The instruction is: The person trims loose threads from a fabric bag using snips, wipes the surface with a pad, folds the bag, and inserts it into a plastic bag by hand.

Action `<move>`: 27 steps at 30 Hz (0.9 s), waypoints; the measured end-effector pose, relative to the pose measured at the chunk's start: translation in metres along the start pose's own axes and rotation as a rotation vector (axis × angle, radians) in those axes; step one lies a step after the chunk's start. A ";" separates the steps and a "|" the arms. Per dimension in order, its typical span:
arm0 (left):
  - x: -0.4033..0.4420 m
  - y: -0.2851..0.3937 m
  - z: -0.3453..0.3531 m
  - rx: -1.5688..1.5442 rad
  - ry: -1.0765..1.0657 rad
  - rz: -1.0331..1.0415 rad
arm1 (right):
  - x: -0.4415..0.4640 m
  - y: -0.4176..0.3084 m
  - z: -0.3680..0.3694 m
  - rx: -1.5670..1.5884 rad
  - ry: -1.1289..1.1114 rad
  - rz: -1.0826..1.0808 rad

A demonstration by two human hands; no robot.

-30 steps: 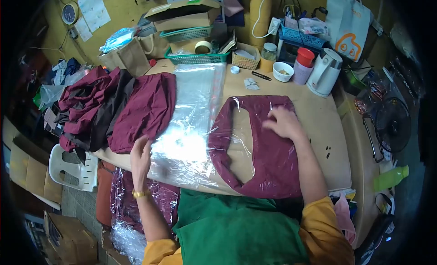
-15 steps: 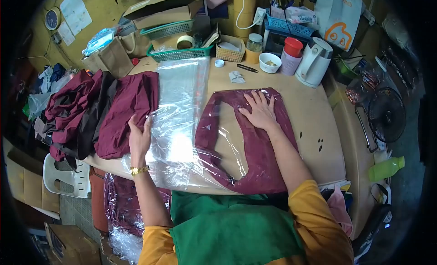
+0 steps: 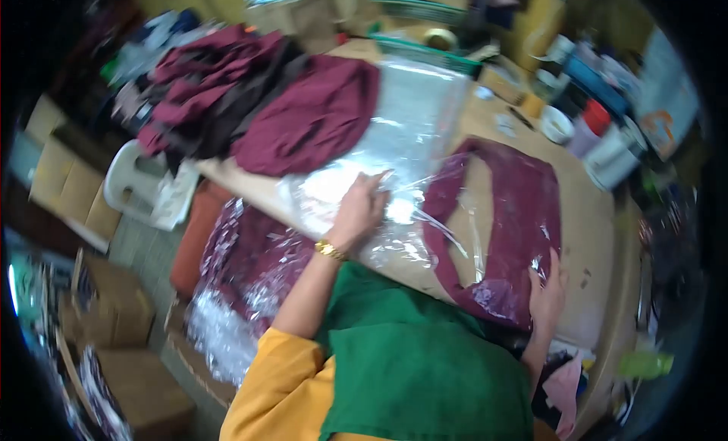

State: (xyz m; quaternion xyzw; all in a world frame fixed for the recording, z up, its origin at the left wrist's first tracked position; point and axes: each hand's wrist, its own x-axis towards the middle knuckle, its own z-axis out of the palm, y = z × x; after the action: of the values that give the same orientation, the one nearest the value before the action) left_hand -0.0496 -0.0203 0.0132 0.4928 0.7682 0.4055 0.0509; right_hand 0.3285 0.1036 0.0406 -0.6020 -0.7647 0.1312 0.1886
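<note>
A maroon garment in a clear plastic bag (image 3: 523, 213) lies on the table, with a gap in the middle where the tan tabletop shows through. My right hand (image 3: 547, 293) is at its lower right edge, thumb on the near face and fingers along the border, gripping it. My left hand (image 3: 362, 213), with a gold watch at the wrist, is over the clear plastic bags (image 3: 421, 107) left of the garment. Its fingers are partly curled and smeared by motion, so whether they hold the plastic is unclear. A folded maroon garment (image 3: 311, 122) lies beyond it to the left.
A heap of maroon and dark cloth (image 3: 216, 77) covers the table's far left. Plastic-wrapped maroon items (image 3: 254, 266) lie in a box below the left edge, near a white chair (image 3: 155, 183). A green basket (image 3: 425, 53), bowl (image 3: 557, 125) and kettle (image 3: 616, 154) stand at the back.
The view has swung left and blurred. My right hand has left its flat position on the upper bagged garment for the lower right edge. My left hand has shifted nearer the bagged garment.
</note>
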 end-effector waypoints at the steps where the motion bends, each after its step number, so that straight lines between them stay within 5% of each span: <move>1: -0.003 -0.005 -0.016 -0.050 0.045 -0.044 | 0.000 -0.002 0.012 0.019 -0.034 -0.047; 3: -0.018 -0.018 -0.055 -0.028 0.214 -0.039 | 0.010 0.004 0.027 0.493 -0.133 -0.176; 6: -0.069 -0.032 -0.156 0.144 0.537 -0.063 | 0.011 -0.085 0.028 0.648 -0.137 -0.308; 11: -0.246 -0.069 -0.294 0.397 0.864 -0.539 | -0.026 -0.248 0.050 0.788 -0.359 -0.958; 13: -0.302 -0.077 -0.307 0.461 0.876 -0.692 | -0.044 -0.302 0.080 0.832 -0.460 -1.114; 15: -0.329 -0.070 -0.307 1.186 0.557 -1.234 | -0.058 -0.342 0.127 0.789 -0.513 -1.261; 20: -0.303 -0.118 -0.258 0.996 0.419 -0.924 | -0.101 -0.369 0.224 0.276 -0.688 -1.293; 22: -0.261 -0.146 -0.215 0.863 0.335 -0.953 | -0.125 -0.357 0.234 0.090 -0.449 -1.622; 24: -0.243 -0.192 -0.182 0.850 0.291 -0.961 | -0.140 -0.336 0.220 -0.086 -0.691 -1.700; 27: -0.232 -0.231 -0.143 0.805 0.246 -1.057 | -0.144 -0.298 0.262 -0.394 -1.152 -1.509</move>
State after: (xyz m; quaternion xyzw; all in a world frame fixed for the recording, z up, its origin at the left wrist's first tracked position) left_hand -0.1654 -0.3304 -0.1214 -0.0183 0.9974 0.0612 -0.0330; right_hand -0.0184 -0.1006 -0.0848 0.1829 -0.9334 0.1200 -0.2844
